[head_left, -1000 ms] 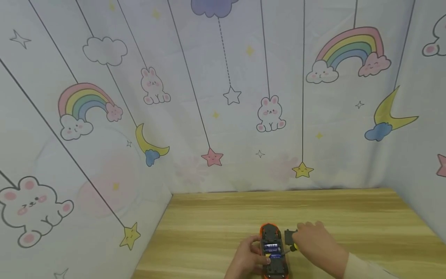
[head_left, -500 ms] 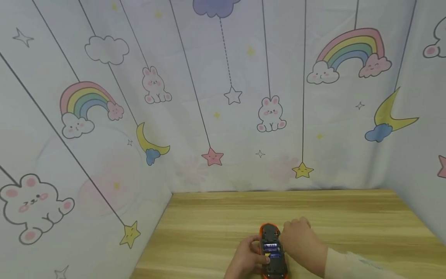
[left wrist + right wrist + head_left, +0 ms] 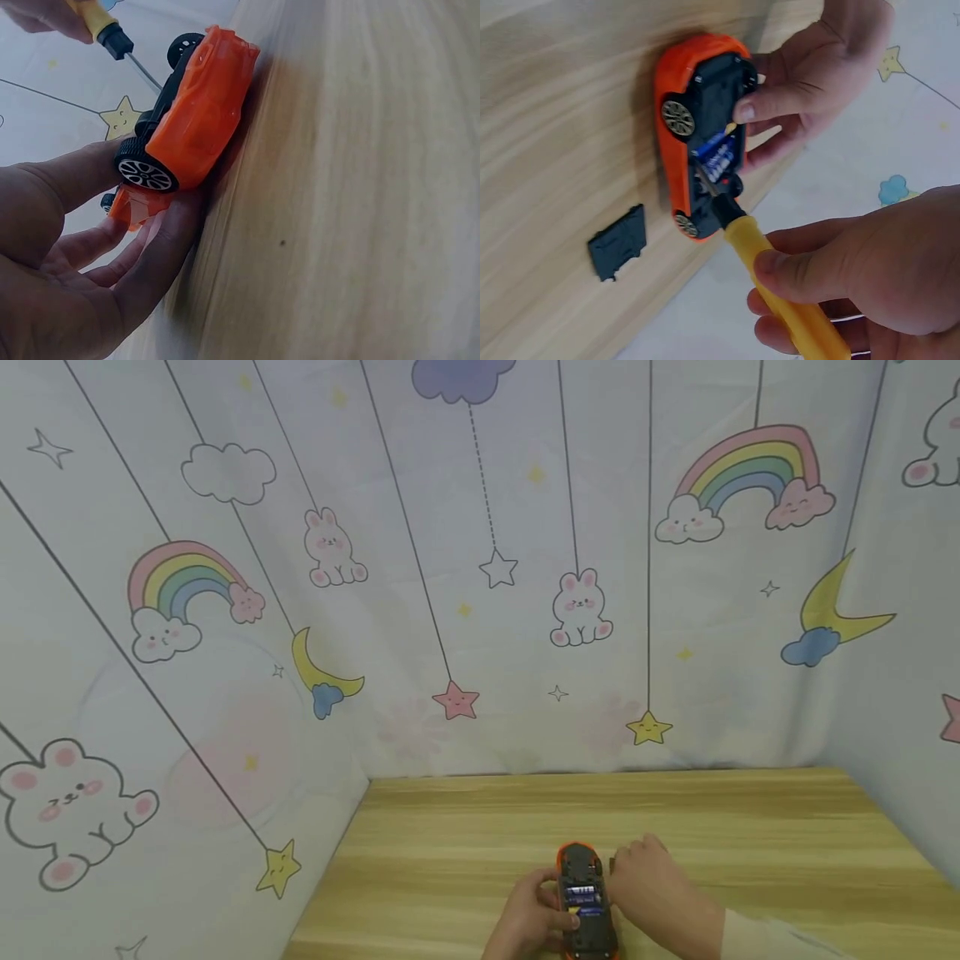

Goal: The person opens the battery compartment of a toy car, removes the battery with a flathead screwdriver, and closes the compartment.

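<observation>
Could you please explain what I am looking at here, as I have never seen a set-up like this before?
Gladly. There is no robot: a person works with two bare hands. The wide picture comes from a camera worn on the head, looking forward and down; the two close ones come from cameras on the left and right wrists, so they look turned sideways.

The left hand holds an orange toy car, its black underside facing up and blue batteries showing. The right hand grips a yellow-handled screwdriver, its tip at the open battery compartment. On the wooden table lies a flat black piece, possibly the battery cover. Behind is a patterned backdrop.
</observation>
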Demonstrator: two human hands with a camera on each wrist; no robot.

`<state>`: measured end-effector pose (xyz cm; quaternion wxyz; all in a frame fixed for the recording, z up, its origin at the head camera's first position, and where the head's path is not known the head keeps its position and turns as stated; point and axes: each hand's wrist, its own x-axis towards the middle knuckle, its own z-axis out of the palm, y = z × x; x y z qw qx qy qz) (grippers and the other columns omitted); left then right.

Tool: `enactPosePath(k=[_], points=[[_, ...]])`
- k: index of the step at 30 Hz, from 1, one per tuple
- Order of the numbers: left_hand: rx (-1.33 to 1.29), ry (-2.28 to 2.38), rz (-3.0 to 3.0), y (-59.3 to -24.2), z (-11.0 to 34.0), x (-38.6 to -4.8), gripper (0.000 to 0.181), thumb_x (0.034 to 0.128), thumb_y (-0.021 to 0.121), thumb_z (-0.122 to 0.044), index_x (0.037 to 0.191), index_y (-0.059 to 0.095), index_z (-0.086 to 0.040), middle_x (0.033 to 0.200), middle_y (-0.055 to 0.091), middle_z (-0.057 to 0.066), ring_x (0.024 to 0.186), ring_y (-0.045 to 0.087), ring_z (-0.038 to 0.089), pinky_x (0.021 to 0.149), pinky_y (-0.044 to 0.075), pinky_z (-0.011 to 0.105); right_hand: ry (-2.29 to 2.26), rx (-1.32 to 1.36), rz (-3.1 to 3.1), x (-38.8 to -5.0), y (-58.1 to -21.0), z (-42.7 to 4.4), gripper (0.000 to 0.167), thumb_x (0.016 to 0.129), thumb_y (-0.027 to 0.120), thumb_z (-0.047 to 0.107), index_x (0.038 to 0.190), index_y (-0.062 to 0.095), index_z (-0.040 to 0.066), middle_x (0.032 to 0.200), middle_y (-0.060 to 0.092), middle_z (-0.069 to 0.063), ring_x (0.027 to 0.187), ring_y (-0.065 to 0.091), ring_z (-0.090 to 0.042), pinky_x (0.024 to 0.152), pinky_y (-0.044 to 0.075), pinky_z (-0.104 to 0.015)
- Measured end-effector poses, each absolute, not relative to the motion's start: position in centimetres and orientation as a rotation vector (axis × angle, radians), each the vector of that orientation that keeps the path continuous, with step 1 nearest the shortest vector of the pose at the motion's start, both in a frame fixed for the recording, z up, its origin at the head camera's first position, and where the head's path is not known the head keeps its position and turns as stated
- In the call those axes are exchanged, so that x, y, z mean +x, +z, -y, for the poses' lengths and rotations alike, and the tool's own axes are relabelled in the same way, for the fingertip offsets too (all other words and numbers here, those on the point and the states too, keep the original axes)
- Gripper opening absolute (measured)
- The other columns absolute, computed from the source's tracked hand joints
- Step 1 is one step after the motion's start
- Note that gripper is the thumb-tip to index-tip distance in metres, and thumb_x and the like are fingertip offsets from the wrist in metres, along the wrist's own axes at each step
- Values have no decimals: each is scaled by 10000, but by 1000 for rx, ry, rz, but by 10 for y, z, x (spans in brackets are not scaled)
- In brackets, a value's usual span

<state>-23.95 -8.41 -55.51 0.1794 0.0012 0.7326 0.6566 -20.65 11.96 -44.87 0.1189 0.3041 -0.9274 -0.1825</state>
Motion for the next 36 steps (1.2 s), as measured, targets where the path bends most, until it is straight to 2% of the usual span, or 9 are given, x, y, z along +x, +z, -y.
enactPosePath(k=[3, 6, 7, 10, 15, 19, 23, 28, 36], points=[[-8, 1854, -2065, -554, 85, -239, 684, 731, 756, 209, 1338, 602, -68, 920, 594, 148, 787, 701, 267, 634, 632, 434, -417, 916, 2742, -205, -455, -132, 140, 786, 835, 264, 712, 739, 195, 688, 583, -9, 605, 469, -154, 598, 422, -331], [-11, 1846, -2068, -553, 85, -238, 677, 734, 755, 208, 1334, 602, -64, 924, 598, 153, 785, 704, 270, 635, 633, 432, -318, 887, 2783, -206, -463, -146, 184, 788, 829, 160, 660, 699, 188, 709, 584, -7, 609, 480, -167, 588, 439, -353], [-15, 1842, -2070, -553, 85, -238, 672, 735, 756, 206, 1331, 603, -66, 925, 599, 154, 783, 706, 270, 635, 633, 430, -281, 888, 2789, -207, -466, -151, 183, 794, 822, 137, 672, 697, 194, 728, 592, -9, 618, 505, -180, 597, 467, -375], [-20, 1832, -2073, -554, 86, -238, 668, 737, 754, 205, 1330, 601, -61, 929, 601, 158, 781, 712, 273, 636, 633, 428, -106, 885, 2823, -212, -477, -167, 158, 806, 795, 86, 744, 731, 216, 739, 570, 21, 610, 495, -155, 554, 434, -356], [-16, 1839, -2066, -558, 87, -238, 670, 738, 756, 204, 1335, 594, -53, 937, 599, 161, 765, 719, 281, 634, 633, 436, 273, 963, 2891, -219, -498, -193, 171, 832, 763, 52, 879, 786, 216, 709, 506, 107, 599, 447, -14, 510, 374, -229], [-11, 1846, -2061, -559, 86, -237, 673, 741, 762, 200, 1340, 593, -55, 946, 594, 159, 760, 721, 286, 634, 632, 441, 519, 996, 2891, -220, -508, -206, 211, 812, 782, 44, 966, 817, 185, 725, 522, 154, 628, 441, 44, 526, 402, -192], [11, 1870, -2066, -557, 86, -237, 678, 730, 756, 209, 1333, 601, -62, 937, 591, 158, 779, 707, 277, 631, 631, 449, 539, 946, 2900, -219, -511, -210, 286, 783, 810, 39, 1012, 828, 208, 734, 511, 172, 635, 385, 36, 531, 388, -192], [35, 1897, -2073, -554, 85, -238, 691, 715, 745, 223, 1332, 603, -52, 917, 588, 154, 774, 694, 262, 622, 630, 450, 509, 863, 2938, -219, -510, -208, 269, 795, 809, 72, 1033, 828, 197, 741, 525, 159, 625, 378, 19, 535, 382, -196], [9, 1887, -2065, -553, 85, -237, 702, 717, 747, 222, 1346, 592, -48, 930, 589, 160, 771, 705, 269, 626, 631, 442, 354, 922, 2891, -217, -509, -207, 220, 784, 842, 105, 983, 801, 191, 738, 524, 150, 631, 394, 36, 528, 398, -212]])
